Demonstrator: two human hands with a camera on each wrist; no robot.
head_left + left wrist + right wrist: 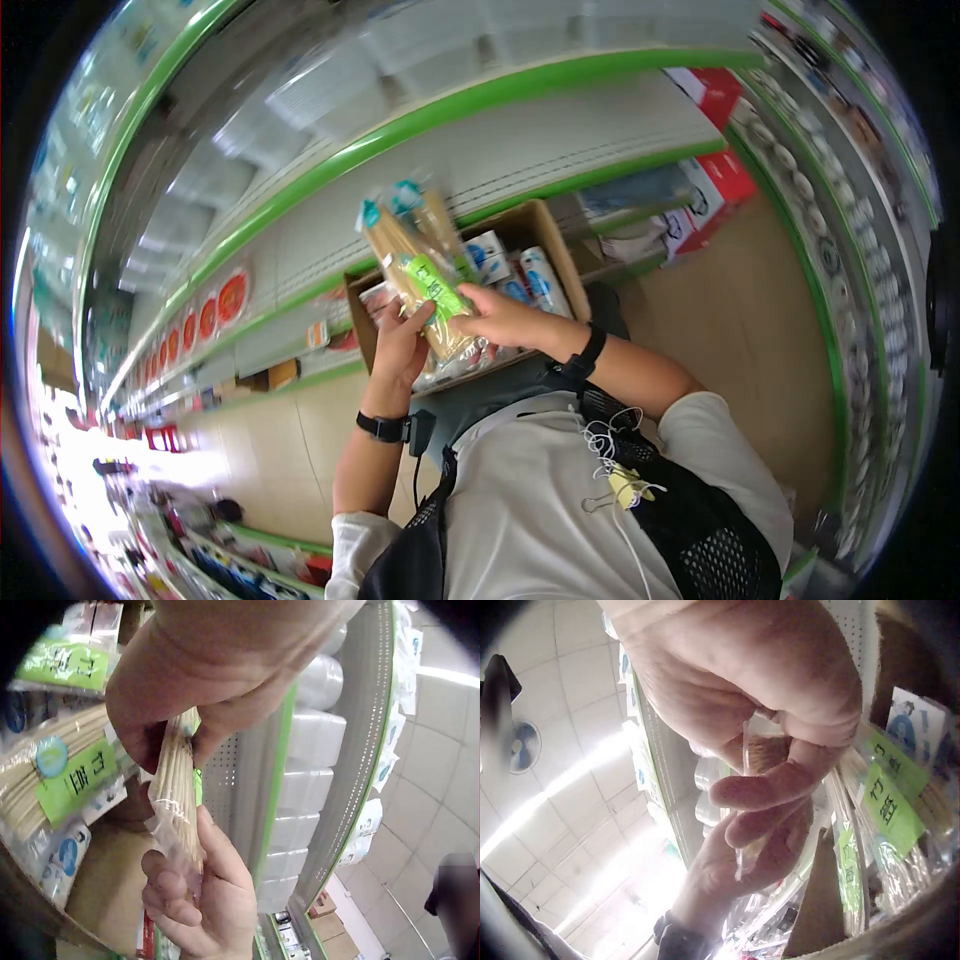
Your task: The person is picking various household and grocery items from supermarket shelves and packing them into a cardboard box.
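Note:
A clear plastic pack of bamboo skewers point(393, 243) with a bright green label is held between both hands, over an open cardboard box point(563, 240). My left hand point(402, 345) grips one side, its thumb lying on the front of the pack. From the other side my right hand point(505, 320) holds the pack near its lower end. In the left wrist view the skewers point(176, 780) appear edge-on, with the right hand point(202, 892) curled round the lower end. More green-labelled skewer packs point(892, 802) lie in the box, beside blue-and-white packages point(543, 280).
Behind the box runs a green-edged shelf point(500, 95) with clear plastic containers point(330, 90) above. Round red-and-orange items point(232, 295) line the shelf to the left. A red-and-white carton point(715, 195) stands to the right, near another stocked rack point(830, 250) across the tiled floor point(740, 330).

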